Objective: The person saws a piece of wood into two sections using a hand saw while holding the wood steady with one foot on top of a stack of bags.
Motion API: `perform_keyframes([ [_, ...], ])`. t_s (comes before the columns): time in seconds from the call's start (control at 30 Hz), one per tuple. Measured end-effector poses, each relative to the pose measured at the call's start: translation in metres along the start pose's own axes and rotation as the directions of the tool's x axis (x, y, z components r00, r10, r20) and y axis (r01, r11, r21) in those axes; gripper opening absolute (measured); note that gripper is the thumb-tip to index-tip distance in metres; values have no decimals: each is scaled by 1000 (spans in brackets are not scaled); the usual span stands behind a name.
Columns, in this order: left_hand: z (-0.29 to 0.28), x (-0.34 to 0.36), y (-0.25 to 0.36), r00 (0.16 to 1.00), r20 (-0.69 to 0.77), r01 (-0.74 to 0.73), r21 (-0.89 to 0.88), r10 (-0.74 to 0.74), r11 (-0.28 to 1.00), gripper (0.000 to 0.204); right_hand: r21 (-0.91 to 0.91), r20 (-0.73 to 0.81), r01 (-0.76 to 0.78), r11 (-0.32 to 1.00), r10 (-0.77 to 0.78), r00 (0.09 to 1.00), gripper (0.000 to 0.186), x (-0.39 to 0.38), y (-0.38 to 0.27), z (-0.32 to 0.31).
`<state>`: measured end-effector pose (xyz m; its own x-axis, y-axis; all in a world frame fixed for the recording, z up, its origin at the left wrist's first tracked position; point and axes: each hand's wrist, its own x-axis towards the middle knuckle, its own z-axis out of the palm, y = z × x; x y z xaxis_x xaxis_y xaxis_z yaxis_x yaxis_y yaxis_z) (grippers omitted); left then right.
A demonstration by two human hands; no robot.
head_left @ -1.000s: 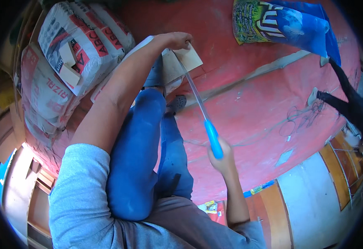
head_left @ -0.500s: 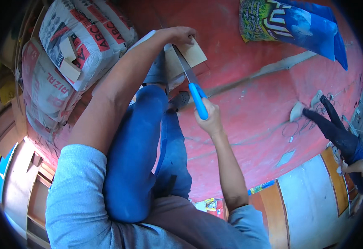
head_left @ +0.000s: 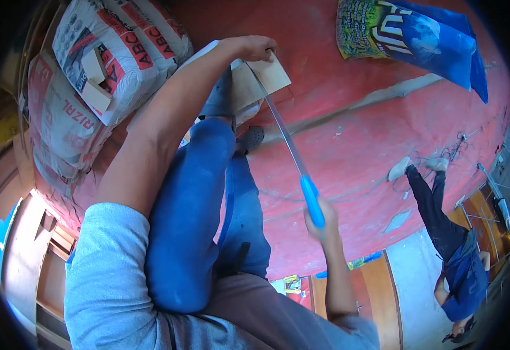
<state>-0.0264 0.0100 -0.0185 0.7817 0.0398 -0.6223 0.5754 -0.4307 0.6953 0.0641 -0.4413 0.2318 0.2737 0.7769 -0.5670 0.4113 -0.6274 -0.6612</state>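
My right hand [head_left: 325, 221] is wrapped round the blue handle of a handsaw [head_left: 287, 134]. The saw's long blade slants up and away to the left, and its far end meets a pale wooden board [head_left: 273, 76]. My left hand [head_left: 258, 48] is closed on the board's far edge, just beyond the blade. The board juts out beside my shoe, and a whitish block-like thing under it is partly hidden. My bent leg in blue trousers [head_left: 190, 216] lies below my left forearm.
Stacked cement bags [head_left: 120, 64] stand at the left, with small wood offcuts [head_left: 96, 96] on top. A blue and green bag [head_left: 412, 41] lies at the far right on the red floor [head_left: 336, 140]. Another person [head_left: 459, 256] in dark clothes stands at right, near cables.
My right hand has drawn the saw back toward me and to the right, so more blade shows. My left hand stays on the board. The other person has shifted left.
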Motion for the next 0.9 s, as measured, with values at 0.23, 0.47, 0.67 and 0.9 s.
perform_keyframes([
  [0.23,-15,13,11,958,-288,0,-25,-7,1000,39,156,-151,150,976,-127,980,17,236,-34,79],
  [0.47,-55,-36,59,920,-392,-220,-553,-18,804,39,121,-192,172,978,-147,970,15,113,-24,50],
  [0.67,-52,-95,85,909,-325,-178,-869,-260,462,32,385,-277,-134,913,253,927,18,68,-13,0],
  [0.9,-54,-174,192,965,-227,-181,-941,-135,284,20,795,-431,168,583,346,833,38,91,-121,-41],
])
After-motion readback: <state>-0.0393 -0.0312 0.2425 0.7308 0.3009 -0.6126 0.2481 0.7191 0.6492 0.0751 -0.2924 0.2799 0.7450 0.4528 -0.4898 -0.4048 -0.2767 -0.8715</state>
